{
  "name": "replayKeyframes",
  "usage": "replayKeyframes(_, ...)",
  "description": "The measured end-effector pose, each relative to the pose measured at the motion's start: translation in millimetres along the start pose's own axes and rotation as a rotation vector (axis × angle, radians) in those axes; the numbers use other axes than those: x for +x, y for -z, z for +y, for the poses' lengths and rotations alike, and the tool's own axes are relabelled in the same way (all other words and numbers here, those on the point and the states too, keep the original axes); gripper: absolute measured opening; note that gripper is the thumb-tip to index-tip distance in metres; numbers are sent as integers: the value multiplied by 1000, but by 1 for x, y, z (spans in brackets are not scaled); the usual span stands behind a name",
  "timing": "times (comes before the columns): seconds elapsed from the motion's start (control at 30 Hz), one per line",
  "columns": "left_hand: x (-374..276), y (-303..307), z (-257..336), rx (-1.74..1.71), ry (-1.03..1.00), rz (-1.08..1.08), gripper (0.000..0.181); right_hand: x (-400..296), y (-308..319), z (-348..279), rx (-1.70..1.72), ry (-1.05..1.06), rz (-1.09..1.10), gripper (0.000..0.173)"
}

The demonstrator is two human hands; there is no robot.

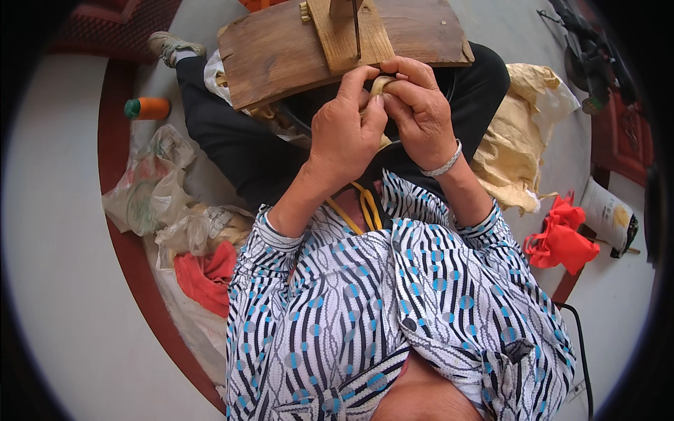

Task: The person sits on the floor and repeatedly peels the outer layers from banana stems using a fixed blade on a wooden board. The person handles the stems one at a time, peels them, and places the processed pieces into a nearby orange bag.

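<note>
A pale tan strip, bent into a curl, is pinched between the fingertips of both hands. My left hand grips it from the left with thumb and index finger. Around its other side close the fingers of my right hand, whose wrist wears a pale braided band. Just beyond the fingertips lies a wooden board with a narrower wooden plank across it. A thin upright blade stands on that plank. The strip's lower part is mostly hidden by my fingers.
Small tan pieces sit on the board. A dark container is partly visible under it. On the left are an orange thread spool, plastic bags and a red cloth. Crumpled tan sheeting and a red bag lie right.
</note>
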State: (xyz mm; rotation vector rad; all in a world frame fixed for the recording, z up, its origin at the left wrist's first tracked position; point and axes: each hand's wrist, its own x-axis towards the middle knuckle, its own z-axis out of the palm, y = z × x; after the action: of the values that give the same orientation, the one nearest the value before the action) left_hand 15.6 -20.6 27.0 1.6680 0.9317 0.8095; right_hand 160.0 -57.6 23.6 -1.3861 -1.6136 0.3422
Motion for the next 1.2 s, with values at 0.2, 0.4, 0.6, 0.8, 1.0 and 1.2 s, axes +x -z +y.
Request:
replayKeyframes(0.2,6,-3,-9,-344,190,-56,24,3,1,1,180,-164,6,5)
replayKeyframes(0.4,-32,22,-1,-543,331,-236,24,2,-3,6,646,-368,127,12)
replayKeyframes(0.6,-25,28,0,509,-401,139,20,17,24,3,618,-270,30,29)
replayKeyframes(0.8,-13,39,15,872,-689,123,31,35,57,-17,-45,28,-503,25)
replayKeyframes(1.0,-18,45,14,786,-632,1,25,33,57,-24,-121,174,-516,21)
replayKeyframes(1.2,-25,63,-8,75,-68,-232,14,15,63,-8,-172,259,-584,15)
